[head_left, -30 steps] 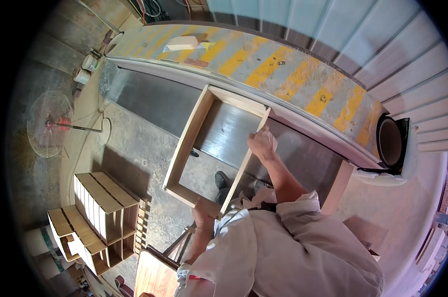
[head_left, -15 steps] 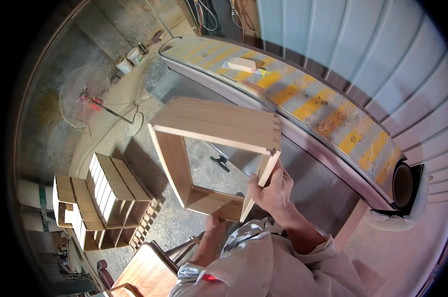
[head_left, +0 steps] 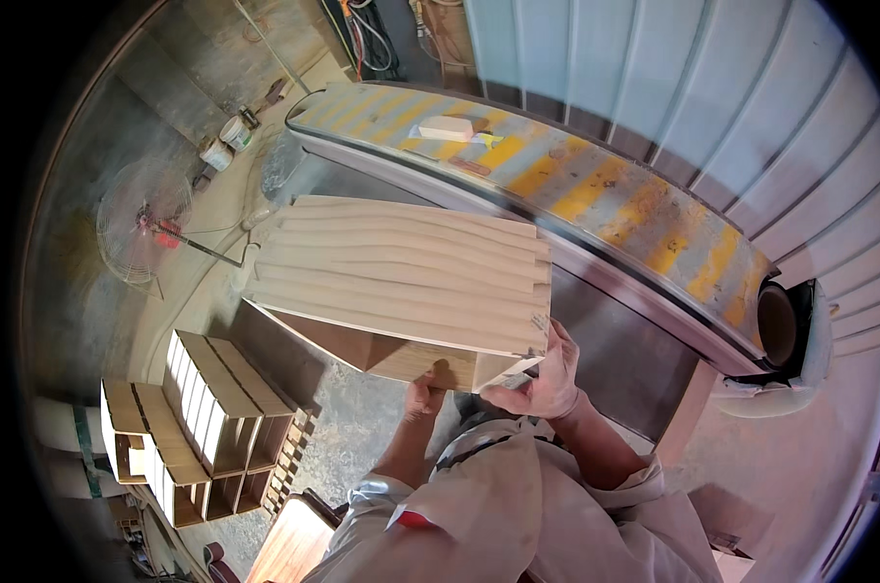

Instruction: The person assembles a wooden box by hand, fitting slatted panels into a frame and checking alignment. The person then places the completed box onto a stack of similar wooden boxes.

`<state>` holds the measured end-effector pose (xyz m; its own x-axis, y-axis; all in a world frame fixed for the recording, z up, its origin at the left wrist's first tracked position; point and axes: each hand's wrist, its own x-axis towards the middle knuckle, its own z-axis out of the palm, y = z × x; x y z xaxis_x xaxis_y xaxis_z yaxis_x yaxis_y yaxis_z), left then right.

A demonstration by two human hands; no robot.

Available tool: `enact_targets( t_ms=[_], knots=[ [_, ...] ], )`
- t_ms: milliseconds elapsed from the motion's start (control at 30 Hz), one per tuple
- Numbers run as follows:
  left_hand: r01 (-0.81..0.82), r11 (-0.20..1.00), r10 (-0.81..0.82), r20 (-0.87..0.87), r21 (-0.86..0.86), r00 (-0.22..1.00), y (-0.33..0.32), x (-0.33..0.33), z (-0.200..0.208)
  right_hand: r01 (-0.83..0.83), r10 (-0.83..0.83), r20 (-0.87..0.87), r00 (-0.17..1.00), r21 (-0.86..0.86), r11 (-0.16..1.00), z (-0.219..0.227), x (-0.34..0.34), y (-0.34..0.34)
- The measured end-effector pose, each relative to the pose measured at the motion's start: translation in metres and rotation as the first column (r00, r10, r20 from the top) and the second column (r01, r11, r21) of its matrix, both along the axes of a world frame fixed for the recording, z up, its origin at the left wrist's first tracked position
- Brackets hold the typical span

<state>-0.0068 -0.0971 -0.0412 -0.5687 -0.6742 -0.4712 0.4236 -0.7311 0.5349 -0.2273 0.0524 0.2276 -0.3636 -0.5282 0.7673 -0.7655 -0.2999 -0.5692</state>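
Note:
A bottomless wooden drawer box (head_left: pixel 401 272) hangs in the air before me, its wide grained side tilted up and filling much of the view. Jointed corners show at its right end. My left hand (head_left: pixel 425 396) grips the near lower board, thumb on the inner face, the other fingers mostly hidden beneath. At the right corner my right hand (head_left: pixel 545 381) is closed on the end board, thumb below and fingers along the outer side. Behind the box runs a long sanding machine (head_left: pixel 556 185) with a yellow-and-grey striped top.
Stacked drawer boxes (head_left: pixel 202 418) stand on a slatted pallet (head_left: pixel 289 457) at the left. Farther back are a floor fan (head_left: pixel 146 223) and white buckets (head_left: pixel 234 133). A pale block (head_left: pixel 447 128) lies on the machine top. A wooden board (head_left: pixel 292 539) sits near my left elbow.
The drawer box has tipped so that its broad side now faces up and its opening is mostly out of sight. Both hands have turned with it, keeping hold; the view has shifted slightly right.

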Motion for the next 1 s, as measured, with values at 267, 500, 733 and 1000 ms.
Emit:
enact_targets(
  t_ms=[267, 500, 733, 1000],
  knots=[
    [0.117, 0.987, -0.125, -0.073, -0.109, 0.989, -0.021, -0.023, -0.023, -0.071, 0.187, 0.702, 0.687, -0.191, 0.979, -0.032, -0.002, -0.015],
    [0.167, 0.985, -0.169, -0.052, -0.051, 0.984, -0.02, -0.052, 0.02, -0.104, 0.191, 0.649, 0.736, -0.17, 0.98, -0.048, -0.013, 0.016],
    [0.6, 0.775, -0.558, 0.232, -0.199, 0.797, -0.049, -0.023, 0.063, 0.026, 0.035, 0.454, 0.891, -0.127, 0.992, -0.046, -0.034, 0.021],
    [-0.162, 0.867, 0.245, 0.119, -0.471, 0.962, -0.097, -0.015, 0.218, 0.309, -0.301, 0.078, 0.95, -0.117, 0.944, -0.069, -0.042, 0.006]
  ],
)
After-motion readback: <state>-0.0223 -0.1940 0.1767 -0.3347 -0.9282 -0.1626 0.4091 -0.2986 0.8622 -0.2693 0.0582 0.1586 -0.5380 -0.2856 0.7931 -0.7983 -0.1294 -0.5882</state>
